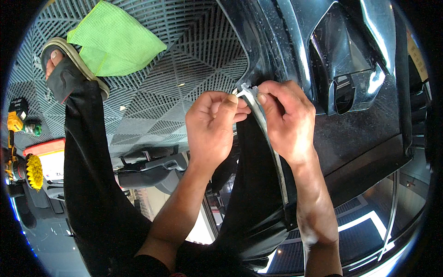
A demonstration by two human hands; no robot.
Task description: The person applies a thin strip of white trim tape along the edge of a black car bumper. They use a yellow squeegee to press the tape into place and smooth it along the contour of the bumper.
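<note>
My left hand (213,122) and my right hand (290,117) meet at the lower edge of a glossy black car body panel (272,51). Thumb and fingers of both are pinched on the crumpled, pale, shiny end of a long narrow grey strip (273,147). That strip runs down along the inner side of my right forearm and over my black trouser leg. Its exact kind cannot be made out. Fingertips cover part of the pinched end.
A green microfibre cloth (115,39) lies on the grey grid floor (198,51) by my sandalled foot (62,69). At the far left are a yellow-and-black power tool (16,121) and a yellow round brush (34,171). The panel's angular recess (344,90) is right of my hands.
</note>
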